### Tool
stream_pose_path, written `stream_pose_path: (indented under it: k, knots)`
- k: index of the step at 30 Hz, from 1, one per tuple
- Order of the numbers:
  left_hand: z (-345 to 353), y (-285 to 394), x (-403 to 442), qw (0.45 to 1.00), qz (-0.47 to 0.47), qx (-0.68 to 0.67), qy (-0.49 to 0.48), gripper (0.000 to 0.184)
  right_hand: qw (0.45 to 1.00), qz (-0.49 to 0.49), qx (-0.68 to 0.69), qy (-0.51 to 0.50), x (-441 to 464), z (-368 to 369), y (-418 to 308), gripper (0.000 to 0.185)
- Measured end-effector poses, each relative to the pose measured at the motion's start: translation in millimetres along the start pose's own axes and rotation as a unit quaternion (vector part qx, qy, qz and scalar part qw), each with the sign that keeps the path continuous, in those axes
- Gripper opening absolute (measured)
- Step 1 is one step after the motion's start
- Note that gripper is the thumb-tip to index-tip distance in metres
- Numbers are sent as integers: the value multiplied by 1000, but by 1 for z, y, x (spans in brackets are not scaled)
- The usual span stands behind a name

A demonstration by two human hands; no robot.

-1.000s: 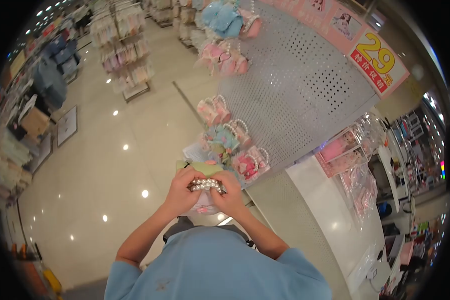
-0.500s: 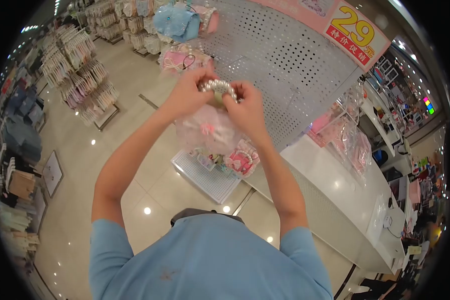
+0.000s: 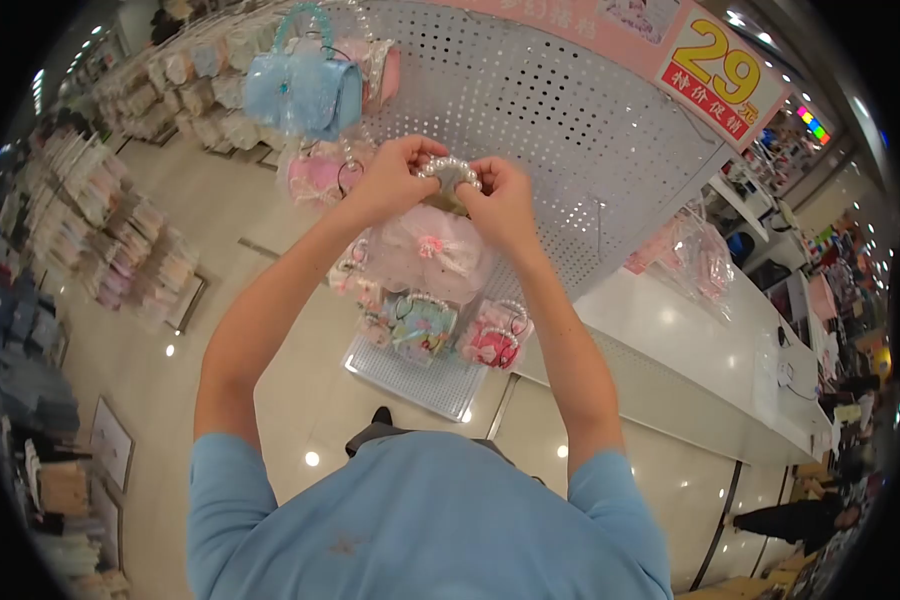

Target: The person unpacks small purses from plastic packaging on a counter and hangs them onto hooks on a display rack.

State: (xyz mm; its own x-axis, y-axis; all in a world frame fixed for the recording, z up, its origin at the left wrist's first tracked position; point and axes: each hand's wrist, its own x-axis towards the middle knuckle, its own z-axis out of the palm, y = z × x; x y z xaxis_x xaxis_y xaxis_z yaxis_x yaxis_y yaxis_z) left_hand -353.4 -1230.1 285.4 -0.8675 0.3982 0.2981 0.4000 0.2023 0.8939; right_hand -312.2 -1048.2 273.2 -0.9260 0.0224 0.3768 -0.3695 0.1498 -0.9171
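A pale pink tulle handbag (image 3: 435, 250) with a pink flower at its centre hangs in front of me by a pearl-bead handle (image 3: 450, 167). My left hand (image 3: 400, 178) pinches the left end of that handle, and my right hand (image 3: 498, 195) pinches the right end. Both hands are closed, with the beads arching up between them. Behind and left of my left hand hangs a light blue handbag (image 3: 305, 95) with a beaded handle. A pink handbag (image 3: 320, 172) is below the blue one.
A perforated display panel (image 3: 560, 110) stands ahead, topped by a 29 price sign (image 3: 720, 70). Smaller bags, one green (image 3: 420, 325) and one pink (image 3: 497, 335), hang lower. A white counter (image 3: 670, 330) is on the right. Garment racks (image 3: 110, 220) line the left. A person in dark clothes (image 3: 795, 520) is at lower right.
My view has shifted, so the blue handbag and the lower small bags show more fully. Both hands keep hold of the pearl handle, and the pink handbag appears slightly further right.
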Motion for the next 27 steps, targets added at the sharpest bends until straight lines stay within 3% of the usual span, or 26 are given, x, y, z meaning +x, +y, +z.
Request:
stream_pose_path:
  k: [13, 15, 19, 21, 25, 27]
  knots:
    - [9, -47, 32, 991, 59, -63, -103, 42, 991, -3, -37, 131, -10, 8, 28, 25]
    - [4, -48, 23, 985, 167, 11, -42, 54, 989, -51, -64, 119, -16, 10, 26, 35]
    - [-3, -53, -17, 985, 166, 47, 15, 64, 961, -86, -192, 179, -44, 10, 44, 45]
    - [3, -84, -27, 989, 111, -94, 25, 67, 971, -61, -36, 228, -58, 11, 69, 53]
    - [4, -103, -22, 976, 13, -217, -19, 63, 969, -49, -46, 238, -76, 20, 83, 61]
    - [7, -110, -17, 968, -39, -244, -51, 67, 974, -66, 27, 215, -80, 33, 85, 69]
